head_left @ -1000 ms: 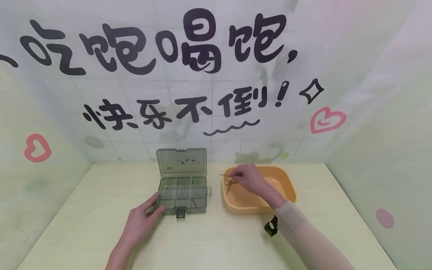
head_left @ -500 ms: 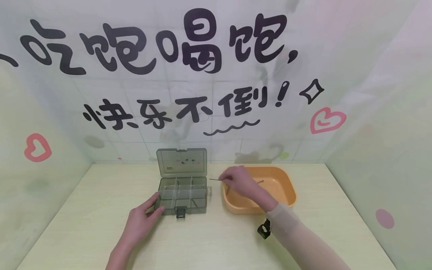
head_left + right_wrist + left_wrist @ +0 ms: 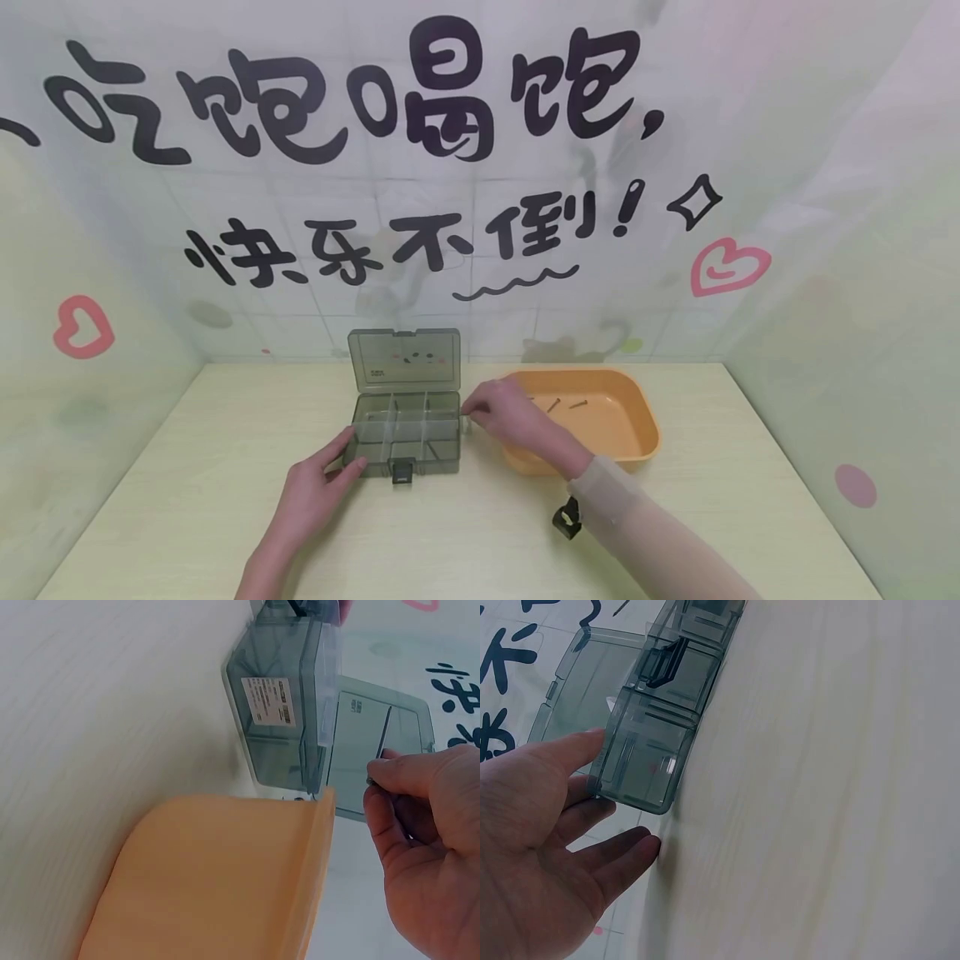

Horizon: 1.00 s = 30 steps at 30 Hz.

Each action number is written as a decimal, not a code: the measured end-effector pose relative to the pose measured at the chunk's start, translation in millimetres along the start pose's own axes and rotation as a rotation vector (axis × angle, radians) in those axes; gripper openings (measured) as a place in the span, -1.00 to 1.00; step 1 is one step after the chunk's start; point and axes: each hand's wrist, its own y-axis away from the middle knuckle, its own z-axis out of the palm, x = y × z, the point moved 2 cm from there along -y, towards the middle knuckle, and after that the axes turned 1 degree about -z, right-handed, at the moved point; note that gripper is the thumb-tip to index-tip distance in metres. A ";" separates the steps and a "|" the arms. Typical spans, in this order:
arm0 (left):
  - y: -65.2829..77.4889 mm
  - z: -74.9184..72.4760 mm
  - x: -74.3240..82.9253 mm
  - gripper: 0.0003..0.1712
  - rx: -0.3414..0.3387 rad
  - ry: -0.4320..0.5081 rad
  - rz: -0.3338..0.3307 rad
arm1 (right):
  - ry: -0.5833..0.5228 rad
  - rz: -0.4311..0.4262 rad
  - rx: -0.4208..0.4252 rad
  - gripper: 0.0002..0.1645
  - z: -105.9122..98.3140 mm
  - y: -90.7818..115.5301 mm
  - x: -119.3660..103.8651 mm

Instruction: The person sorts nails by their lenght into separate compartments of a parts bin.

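Note:
A translucent grey compartment box [image 3: 407, 450] stands with its lid [image 3: 405, 360] raised at the back. My left hand [image 3: 311, 487] holds its left end, thumb at the front corner and fingers along the side. Between thumb and fingertips my right hand [image 3: 513, 410] pinches a thin metal screw [image 3: 385, 731], its shaft pointing away from the fingers. That hand is at the box's right edge, its forearm crossing the orange tray [image 3: 648, 421]. Several loose screws lie in the tray, partly hidden by the hand. A thin dark piece [image 3: 433, 451] lies in the front right compartment.
A black latch [image 3: 402, 472] hangs at the box's front, and a clear side clip sticks out on the right. A black strap piece [image 3: 567, 518] dangles under the right sleeve. Printed wall sheets enclose the pale wooden table [image 3: 450, 542] at the back and sides.
My right hand has moved left from over the orange tray to the box's right edge, carrying the screw. More screws in the tray have come into view. The left hand stays put.

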 end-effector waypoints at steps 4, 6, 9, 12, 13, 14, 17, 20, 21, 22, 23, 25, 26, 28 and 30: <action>-0.5 -0.4 1.2 -0.31 0.001 0.001 -0.003 | 0.026 0.005 -0.025 -0.81 4.9 -3.1 -4.3; -0.5 -0.6 1.9 -0.31 0.001 0.003 -0.006 | 0.065 0.007 -0.040 -0.80 6.3 -4.4 -6.9; -0.3 -0.9 2.5 -0.31 -0.002 0.004 -0.010 | 0.114 0.019 -0.077 -0.81 7.9 -5.5 -10.5; -0.5 -0.8 2.1 -0.31 -0.002 0.005 -0.011 | 0.135 0.022 -0.105 -0.80 9.6 -6.1 -11.8; -0.6 -0.7 2.0 -0.31 -0.002 0.005 -0.010 | 0.136 0.018 -0.111 -0.80 10.0 -6.2 -12.1; -0.8 -0.7 1.9 -0.31 -0.001 0.007 -0.008 | 0.142 0.014 -0.115 -0.80 10.1 -6.3 -12.4; -1.1 -0.8 2.0 -0.31 -0.001 0.012 -0.001 | 0.149 -0.002 -0.127 -0.79 10.9 -6.6 -12.2; -1.0 -1.2 2.2 -0.31 -0.002 0.010 -0.002 | 0.166 -0.034 -0.146 -0.79 11.1 -6.7 -13.4; -0.9 -1.3 2.1 -0.31 -0.002 0.008 -0.004 | 0.173 -0.046 -0.153 -0.79 11.5 -6.9 -13.4; -0.9 -1.4 2.1 -0.31 -0.003 0.007 -0.005 | 0.181 -0.058 -0.160 -0.80 11.6 -6.8 -14.0; -0.8 -1.4 2.0 -0.31 -0.003 0.006 -0.006 | 0.188 -0.066 -0.166 -0.80 11.6 -6.7 -14.5; -0.7 -1.5 1.7 -0.31 -0.004 0.005 -0.006 | 0.210 -0.086 -0.173 -0.80 12.1 -6.8 -14.9; -0.7 -1.5 1.6 -0.31 -0.003 0.005 -0.005 | 0.215 -0.092 -0.177 -0.80 12.2 -6.8 -15.5; -0.7 -1.4 1.4 -0.31 -0.003 0.007 -0.004 | 0.225 -0.101 -0.184 -0.80 12.0 -6.8 -16.4; -0.7 -1.2 1.2 -0.31 -0.002 0.007 -0.004 | 0.242 -0.120 -0.187 -0.80 12.3 -6.8 -16.8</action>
